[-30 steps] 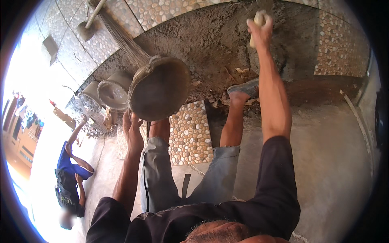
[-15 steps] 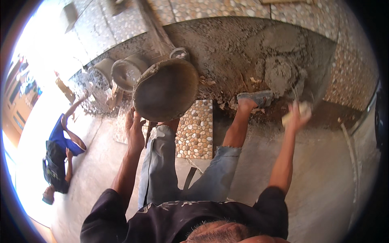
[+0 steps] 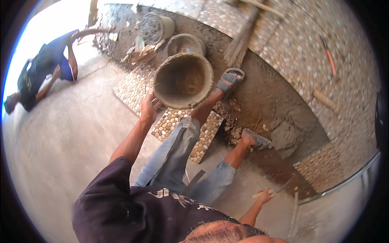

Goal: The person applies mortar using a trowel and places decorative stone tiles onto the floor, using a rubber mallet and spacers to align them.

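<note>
My left hand [image 3: 149, 107] grips the rim of a mortar-crusted bucket [image 3: 184, 81], tilted so that its nearly bare inside faces me. The bucket is held above the pebble tiles, beside my left leg. Off to the lower right, my right hand [image 3: 265, 196] is closed round the pale handle of a trowel [image 3: 257, 196]; its thin blade is hard to make out. A heap of wet mortar [image 3: 284, 137] lies on the soil bed [image 3: 259, 97], just beyond my right sandal [image 3: 258, 139].
A bucket of grey mix [image 3: 156, 28] and another bucket [image 3: 185, 42] stand at the far left of the bed. A broom [image 3: 241, 46] lies across its edge. On the pebble paving are a mallet [image 3: 325, 100] and an orange-handled tool [image 3: 330, 60]. Another person [image 3: 42, 69] is at left.
The view has turned, so the bed now slants down to the right. My right hand has drawn back from the mortar heap with the trowel. The bucket stays in my left hand.
</note>
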`<control>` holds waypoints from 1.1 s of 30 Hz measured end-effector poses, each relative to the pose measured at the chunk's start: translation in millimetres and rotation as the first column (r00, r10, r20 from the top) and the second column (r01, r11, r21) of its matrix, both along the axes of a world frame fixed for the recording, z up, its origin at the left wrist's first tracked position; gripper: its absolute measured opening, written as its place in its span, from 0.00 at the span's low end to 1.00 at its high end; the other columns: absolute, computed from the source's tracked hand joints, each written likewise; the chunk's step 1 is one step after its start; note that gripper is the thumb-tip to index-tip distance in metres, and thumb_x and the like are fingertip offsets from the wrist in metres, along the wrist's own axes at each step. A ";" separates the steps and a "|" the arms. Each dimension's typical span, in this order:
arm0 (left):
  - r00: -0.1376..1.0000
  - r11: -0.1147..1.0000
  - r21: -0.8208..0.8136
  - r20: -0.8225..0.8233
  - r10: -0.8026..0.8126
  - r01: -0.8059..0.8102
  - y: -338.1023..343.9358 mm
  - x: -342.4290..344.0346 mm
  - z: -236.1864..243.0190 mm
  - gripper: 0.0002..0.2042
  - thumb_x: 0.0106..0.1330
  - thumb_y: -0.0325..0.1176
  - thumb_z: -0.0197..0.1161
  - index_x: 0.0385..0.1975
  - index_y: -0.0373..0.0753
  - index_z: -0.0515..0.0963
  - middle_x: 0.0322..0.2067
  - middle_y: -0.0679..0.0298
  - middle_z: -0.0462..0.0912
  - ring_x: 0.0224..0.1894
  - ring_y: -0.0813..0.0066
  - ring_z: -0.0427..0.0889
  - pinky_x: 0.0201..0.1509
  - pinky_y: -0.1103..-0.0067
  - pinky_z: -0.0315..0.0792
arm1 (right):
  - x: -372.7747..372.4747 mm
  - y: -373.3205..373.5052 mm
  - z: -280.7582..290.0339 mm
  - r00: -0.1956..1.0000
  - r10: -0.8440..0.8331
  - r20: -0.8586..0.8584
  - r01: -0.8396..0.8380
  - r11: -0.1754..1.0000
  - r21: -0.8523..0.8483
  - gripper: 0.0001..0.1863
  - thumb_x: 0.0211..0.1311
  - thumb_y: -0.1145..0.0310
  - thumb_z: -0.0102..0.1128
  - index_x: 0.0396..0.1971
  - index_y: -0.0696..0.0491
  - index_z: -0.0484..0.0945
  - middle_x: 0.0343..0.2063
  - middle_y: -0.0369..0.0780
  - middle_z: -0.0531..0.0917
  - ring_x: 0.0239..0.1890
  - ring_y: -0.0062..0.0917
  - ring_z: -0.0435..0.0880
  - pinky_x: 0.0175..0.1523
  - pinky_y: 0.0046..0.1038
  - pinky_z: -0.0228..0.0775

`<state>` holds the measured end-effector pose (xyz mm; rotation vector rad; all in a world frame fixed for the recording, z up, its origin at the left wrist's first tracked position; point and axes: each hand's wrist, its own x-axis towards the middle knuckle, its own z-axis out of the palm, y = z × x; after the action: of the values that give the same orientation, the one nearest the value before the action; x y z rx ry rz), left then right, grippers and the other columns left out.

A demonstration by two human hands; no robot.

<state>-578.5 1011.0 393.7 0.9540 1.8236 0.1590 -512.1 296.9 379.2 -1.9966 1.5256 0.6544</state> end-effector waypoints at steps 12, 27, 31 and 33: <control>0.666 0.643 0.184 0.287 0.688 -0.744 159.8 -153.7 -111.5 0.13 0.72 0.34 0.47 0.48 0.34 0.71 0.45 0.57 0.75 0.45 0.61 0.77 0.49 0.71 0.78 | 169.0 229.2 34.0 0.879 0.468 -0.094 -0.445 0.875 0.191 0.24 0.59 0.76 0.57 0.55 0.54 0.61 0.51 0.41 0.77 0.22 0.24 0.77 0.22 0.26 0.73; 0.988 0.933 -0.326 -0.075 0.137 -0.154 232.8 -86.5 -179.6 0.22 0.73 0.48 0.50 0.49 0.33 0.75 0.44 0.51 0.81 0.42 0.66 0.82 0.40 0.74 0.77 | 218.6 346.2 -16.6 0.762 0.628 -0.159 -0.549 0.756 0.356 0.21 0.63 0.74 0.56 0.53 0.53 0.60 0.44 0.42 0.80 0.22 0.22 0.78 0.23 0.24 0.76; 0.795 0.777 0.210 -0.305 -0.524 0.593 317.6 -12.1 -176.9 0.21 0.68 0.50 0.56 0.36 0.33 0.79 0.30 0.63 0.83 0.30 0.74 0.81 0.33 0.78 0.73 | 219.1 354.4 -16.6 0.757 0.638 -0.140 -0.550 0.739 0.389 0.22 0.63 0.74 0.57 0.54 0.54 0.59 0.44 0.42 0.80 0.21 0.22 0.78 0.23 0.24 0.76; 0.708 0.684 0.235 -0.413 -0.572 0.690 364.6 36.7 -188.7 0.28 0.61 0.38 0.60 0.64 0.45 0.66 0.67 0.46 0.60 0.66 0.50 0.65 0.66 0.58 0.63 | 216.9 354.9 -14.5 0.765 0.633 -0.117 -0.545 0.734 0.406 0.21 0.63 0.74 0.56 0.52 0.54 0.60 0.45 0.43 0.79 0.21 0.22 0.77 0.23 0.24 0.75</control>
<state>-541.8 1375.6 205.0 1.9468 1.6360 -0.0978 -295.2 651.8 364.6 -2.1618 0.7593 1.3804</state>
